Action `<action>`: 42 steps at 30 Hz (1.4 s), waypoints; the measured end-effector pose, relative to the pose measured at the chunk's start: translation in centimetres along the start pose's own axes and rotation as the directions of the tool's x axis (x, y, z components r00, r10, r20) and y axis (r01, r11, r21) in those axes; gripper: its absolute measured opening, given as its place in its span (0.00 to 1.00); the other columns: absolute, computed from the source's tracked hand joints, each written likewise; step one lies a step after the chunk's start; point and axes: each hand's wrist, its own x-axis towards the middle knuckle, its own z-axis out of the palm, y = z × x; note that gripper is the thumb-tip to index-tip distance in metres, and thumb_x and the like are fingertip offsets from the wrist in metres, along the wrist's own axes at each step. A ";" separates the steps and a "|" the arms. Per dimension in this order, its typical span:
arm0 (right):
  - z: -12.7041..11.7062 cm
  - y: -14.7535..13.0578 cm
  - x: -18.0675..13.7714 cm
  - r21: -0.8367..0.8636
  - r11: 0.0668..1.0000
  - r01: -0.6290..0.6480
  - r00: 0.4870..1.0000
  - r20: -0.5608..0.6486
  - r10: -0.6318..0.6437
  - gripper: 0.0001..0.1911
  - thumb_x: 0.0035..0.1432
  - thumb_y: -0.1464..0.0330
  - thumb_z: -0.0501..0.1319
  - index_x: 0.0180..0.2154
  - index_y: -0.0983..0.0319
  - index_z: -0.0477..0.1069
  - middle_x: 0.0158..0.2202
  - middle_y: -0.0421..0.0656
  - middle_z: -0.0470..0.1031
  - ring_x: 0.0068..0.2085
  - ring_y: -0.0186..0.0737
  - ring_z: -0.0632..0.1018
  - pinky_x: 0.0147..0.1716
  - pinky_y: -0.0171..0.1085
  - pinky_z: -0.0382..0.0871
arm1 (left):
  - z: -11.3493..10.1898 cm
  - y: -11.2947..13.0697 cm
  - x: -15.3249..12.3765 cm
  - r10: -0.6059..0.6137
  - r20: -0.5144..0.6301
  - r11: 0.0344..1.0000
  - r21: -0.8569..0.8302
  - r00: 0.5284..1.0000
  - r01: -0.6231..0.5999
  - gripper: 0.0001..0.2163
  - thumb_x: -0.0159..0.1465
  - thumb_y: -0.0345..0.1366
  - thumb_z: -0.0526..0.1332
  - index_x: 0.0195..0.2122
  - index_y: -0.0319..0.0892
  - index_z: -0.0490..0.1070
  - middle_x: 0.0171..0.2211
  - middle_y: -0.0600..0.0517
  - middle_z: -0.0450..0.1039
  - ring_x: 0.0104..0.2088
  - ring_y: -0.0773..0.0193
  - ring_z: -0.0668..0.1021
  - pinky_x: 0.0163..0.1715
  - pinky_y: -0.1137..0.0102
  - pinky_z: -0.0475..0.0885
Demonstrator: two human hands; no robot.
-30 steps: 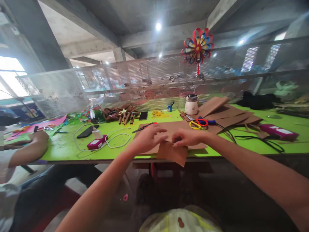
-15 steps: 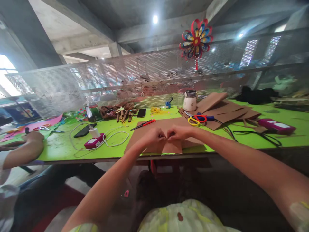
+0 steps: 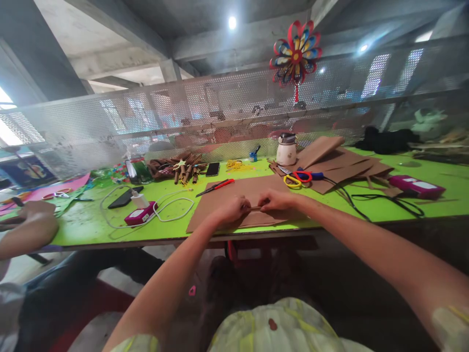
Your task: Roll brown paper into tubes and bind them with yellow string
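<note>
Both of my hands are low over brown kraft paper at the front of the green table. My left hand (image 3: 236, 208) is closed, its fingertips pinching one end of a narrow rolled strip of brown paper (image 3: 255, 209). At the strip's other end, my right hand (image 3: 273, 200) is closed on it too, a short gap away from the left. Beneath them lies a large brown paper sheet (image 3: 216, 205). A black-and-red pen-like tool (image 3: 216, 187) rests on the sheet's back left corner. Scissors with red and yellow handles (image 3: 295, 178) lie behind my right hand.
A purple power strip (image 3: 141, 213) with a white charger and cable sits left. Behind are a phone (image 3: 213, 169), rolled brown paper tubes (image 3: 182, 173) and a white bottle (image 3: 286, 149). Stacked brown paper (image 3: 340, 168) and another purple power strip (image 3: 416, 187) are right. A co-worker's hand (image 3: 34, 215) is far left.
My hands have moved slightly apart, and a rolled strip now shows between them. The paper flap that hung toward the table's front edge is no longer seen there.
</note>
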 end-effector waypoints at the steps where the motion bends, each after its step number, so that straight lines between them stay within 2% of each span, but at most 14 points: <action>1: 0.1 0.0 -0.2 -0.040 0.999 -0.002 1.000 -0.016 0.002 0.11 0.51 0.68 0.60 0.35 0.66 0.77 0.29 0.42 0.75 0.30 0.34 0.70 0.30 0.31 0.60 | 0.1 0.2 -0.1 0.000 -0.012 1.000 0.023 1.000 0.000 0.13 0.63 0.35 0.52 0.39 0.38 0.75 0.35 0.45 0.73 0.34 0.64 0.73 0.37 0.71 0.65; 6: 0.6 -1.0 -0.9 -0.215 0.977 0.009 0.996 -0.086 -0.029 0.09 0.54 0.71 0.58 0.34 0.65 0.76 0.32 0.45 0.75 0.32 0.35 0.71 0.31 0.32 0.58 | 0.5 1.0 -0.4 -0.023 -0.062 0.988 0.151 0.998 0.032 0.14 0.65 0.38 0.51 0.38 0.39 0.75 0.32 0.46 0.69 0.31 0.63 0.72 0.33 0.71 0.65; 9: 0.7 -1.7 -1.3 -0.311 0.950 0.008 0.992 -0.118 -0.047 0.09 0.56 0.71 0.57 0.35 0.64 0.76 0.34 0.47 0.75 0.34 0.36 0.71 0.32 0.32 0.58 | 0.6 0.9 -0.4 -0.016 -0.071 0.988 0.151 0.997 0.026 0.13 0.65 0.39 0.52 0.38 0.40 0.75 0.33 0.47 0.69 0.30 0.63 0.72 0.32 0.71 0.64; 13: 0.8 -1.8 -1.5 -0.260 0.965 -0.035 0.991 -0.135 0.000 0.09 0.56 0.66 0.59 0.36 0.64 0.74 0.33 0.46 0.74 0.33 0.36 0.71 0.31 0.32 0.58 | 0.7 0.4 -0.3 -0.029 -0.072 0.993 0.110 0.997 0.037 0.12 0.64 0.40 0.53 0.37 0.40 0.74 0.33 0.48 0.69 0.30 0.65 0.72 0.31 0.72 0.63; 16: 1.1 -1.7 -1.5 -0.238 0.970 -0.058 0.988 -0.153 0.022 0.08 0.56 0.67 0.60 0.35 0.65 0.73 0.32 0.45 0.73 0.33 0.36 0.70 0.30 0.32 0.57 | 1.0 0.2 -0.3 -0.018 -0.101 0.996 0.087 0.995 0.026 0.12 0.64 0.40 0.54 0.36 0.39 0.73 0.33 0.48 0.68 0.30 0.65 0.71 0.31 0.72 0.63; 23: 1.7 -2.0 -2.1 -0.261 0.965 -0.004 0.977 -0.209 -0.052 0.07 0.59 0.71 0.56 0.35 0.66 0.72 0.35 0.47 0.71 0.37 0.38 0.70 0.35 0.34 0.60 | 1.2 0.1 -0.5 -0.002 -0.102 0.999 0.049 0.995 0.007 0.10 0.64 0.37 0.53 0.34 0.38 0.71 0.33 0.48 0.67 0.32 0.64 0.70 0.33 0.71 0.64; 32: 1.3 -2.8 -2.7 -0.397 0.918 -0.015 0.985 -0.164 -0.056 0.07 0.59 0.71 0.56 0.38 0.66 0.70 0.38 0.49 0.71 0.39 0.40 0.71 0.36 0.35 0.60 | -0.7 0.6 -1.3 0.070 -0.008 0.997 0.039 0.998 -0.069 0.10 0.65 0.34 0.50 0.35 0.38 0.71 0.34 0.48 0.67 0.32 0.66 0.70 0.34 0.71 0.64; 38: 0.7 -3.5 -2.9 -0.525 0.849 0.064 0.995 -0.026 -0.092 0.07 0.57 0.72 0.55 0.39 0.67 0.69 0.38 0.51 0.71 0.39 0.43 0.71 0.35 0.36 0.60 | -0.4 0.1 -1.4 0.104 0.047 0.988 0.107 0.993 -0.109 0.12 0.65 0.35 0.49 0.33 0.38 0.71 0.32 0.49 0.64 0.30 0.66 0.68 0.32 0.71 0.63; 42: 0.5 -3.5 -3.1 -0.538 0.839 0.080 0.995 -0.002 -0.096 0.08 0.55 0.73 0.57 0.39 0.67 0.68 0.39 0.51 0.70 0.38 0.42 0.71 0.34 0.36 0.61 | -0.1 -0.4 -1.5 0.102 0.055 0.988 0.113 0.993 -0.107 0.11 0.65 0.36 0.50 0.34 0.39 0.70 0.33 0.49 0.63 0.30 0.65 0.69 0.33 0.71 0.63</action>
